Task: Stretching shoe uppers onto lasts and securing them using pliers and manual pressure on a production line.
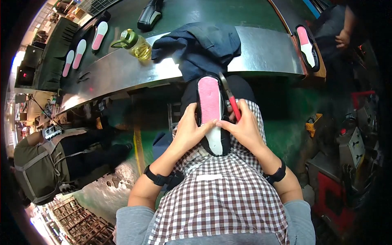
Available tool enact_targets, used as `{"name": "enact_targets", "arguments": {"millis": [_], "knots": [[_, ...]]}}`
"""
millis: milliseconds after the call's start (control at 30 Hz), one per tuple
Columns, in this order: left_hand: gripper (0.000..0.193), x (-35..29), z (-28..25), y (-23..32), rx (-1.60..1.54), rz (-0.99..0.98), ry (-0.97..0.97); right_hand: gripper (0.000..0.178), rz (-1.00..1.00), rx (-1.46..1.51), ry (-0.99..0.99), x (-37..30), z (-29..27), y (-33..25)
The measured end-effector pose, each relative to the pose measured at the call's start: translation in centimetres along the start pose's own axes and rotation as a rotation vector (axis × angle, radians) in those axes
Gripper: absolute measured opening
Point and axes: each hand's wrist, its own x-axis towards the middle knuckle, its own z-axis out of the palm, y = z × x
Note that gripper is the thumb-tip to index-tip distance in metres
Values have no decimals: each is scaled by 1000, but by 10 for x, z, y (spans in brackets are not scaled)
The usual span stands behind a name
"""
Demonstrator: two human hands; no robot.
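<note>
A dark shoe (214, 143) lies bottom up over my lap, its underside covered by a pink and white insole board (210, 100). My left hand (191, 127) is closed round the shoe's left side, its thumb pressing on the board. Gripping the opposite side is my right hand (245, 128), its thumb tip meeting the left one near the pink-white border. That hand also holds a red-handled metal tool (233, 107), whose long grey end points up and away beside the shoe. Its exact kind is unclear, and most of my fingers are hidden under the shoe.
Ahead is a metal-edged bench (261, 49) with a dark cloth (200, 45), a yellowish bottle (136, 45) and a dark shoe (150, 16). Several pink-white soled pieces (99, 36) lie left. Another shoe (307, 49) sits right, near a person (341, 36). Another person (57, 159) is at left.
</note>
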Motion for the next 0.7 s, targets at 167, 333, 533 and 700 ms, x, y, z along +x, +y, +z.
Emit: {"name": "enact_targets", "arguments": {"millis": [167,333,533,700], "knots": [[69,-9,-9,0,-96,48,-49,61,-24,-212,-3,9,1,-5],[72,-11,-19,12,-293,-23,-115,44,36,-107,-50,9,-11,-8],[66,-18,-9,24,18,77,-9,35,-19,-202,40,5,-6,1],[65,-21,-6,11,4,185,94,34,15,-98,1,-5,-10,-4]]}}
